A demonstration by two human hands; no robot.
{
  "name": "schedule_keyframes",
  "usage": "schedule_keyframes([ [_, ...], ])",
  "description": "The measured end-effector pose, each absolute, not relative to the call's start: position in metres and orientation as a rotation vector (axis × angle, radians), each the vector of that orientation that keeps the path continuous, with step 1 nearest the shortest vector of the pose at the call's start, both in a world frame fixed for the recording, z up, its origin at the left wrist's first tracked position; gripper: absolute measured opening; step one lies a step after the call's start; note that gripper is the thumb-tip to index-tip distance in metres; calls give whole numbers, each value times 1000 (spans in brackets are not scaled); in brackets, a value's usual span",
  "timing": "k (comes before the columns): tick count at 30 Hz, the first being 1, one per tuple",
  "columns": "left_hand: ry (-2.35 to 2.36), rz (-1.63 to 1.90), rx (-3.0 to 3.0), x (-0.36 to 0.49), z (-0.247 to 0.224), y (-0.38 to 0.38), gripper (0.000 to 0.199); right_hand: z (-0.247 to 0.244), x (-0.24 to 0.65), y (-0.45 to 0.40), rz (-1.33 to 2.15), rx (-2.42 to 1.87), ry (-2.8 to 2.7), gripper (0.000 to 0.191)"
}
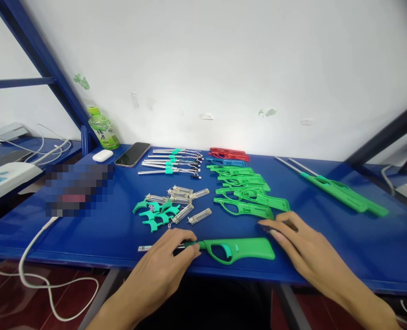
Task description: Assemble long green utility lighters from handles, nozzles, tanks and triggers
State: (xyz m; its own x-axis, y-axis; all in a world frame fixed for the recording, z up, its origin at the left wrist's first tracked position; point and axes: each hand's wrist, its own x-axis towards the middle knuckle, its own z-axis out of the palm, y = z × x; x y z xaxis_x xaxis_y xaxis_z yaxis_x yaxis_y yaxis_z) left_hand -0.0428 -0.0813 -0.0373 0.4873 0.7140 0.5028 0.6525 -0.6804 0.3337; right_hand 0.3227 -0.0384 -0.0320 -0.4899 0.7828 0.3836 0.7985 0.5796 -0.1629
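Note:
A green long-nosed gas lighter (254, 250) lies sideways along the front of the table, its metal nozzle pointing left and a teal trigger showing in its loop. My left hand (169, 259) is closed around the lighter's neck, thumb and fingers pinching where nozzle meets handle. Just off the handle's right end, my right hand (303, 243) rests low with bent fingers drawn together. Something dark shows at its fingertips, too small to make out. Beyond it lie several green half-shells (248, 208). Teal triggers (153, 224) and clear fuel tanks (199, 216) are scattered behind my left hand.
Nozzle rods with wires (169, 169) lie at the back, beside red half-shells (227, 152) and a blue one (229, 162). Two green lighters (341, 192) lie at the right. At the left are a phone (133, 154), a white case (103, 156), a bottle (103, 130) and a cable (24, 256).

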Motion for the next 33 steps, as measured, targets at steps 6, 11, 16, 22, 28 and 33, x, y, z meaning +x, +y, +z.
schedule_keyframes([
  [6,1215,1006,2453,-40,-36,-79,21,-39,338,-37,-147,-1200,-2294,27],
  [11,1222,1028,2399,-39,-31,-78,18,-33,310,-52,-34,-1125,-2344,37],
  [16,1234,982,2478,-39,-32,-79,23,-37,289,-60,106,-1136,-2402,30],
  [22,1283,891,2635,-33,-32,-82,34,-41,290,-62,94,-1129,-2358,32],
  [28,1134,757,2937,-21,-18,-73,41,-40,289,-63,98,-1142,-2348,32],
  [33,1041,699,3150,-12,-16,-62,29,-39,289,-63,129,-1140,-2338,33],
])
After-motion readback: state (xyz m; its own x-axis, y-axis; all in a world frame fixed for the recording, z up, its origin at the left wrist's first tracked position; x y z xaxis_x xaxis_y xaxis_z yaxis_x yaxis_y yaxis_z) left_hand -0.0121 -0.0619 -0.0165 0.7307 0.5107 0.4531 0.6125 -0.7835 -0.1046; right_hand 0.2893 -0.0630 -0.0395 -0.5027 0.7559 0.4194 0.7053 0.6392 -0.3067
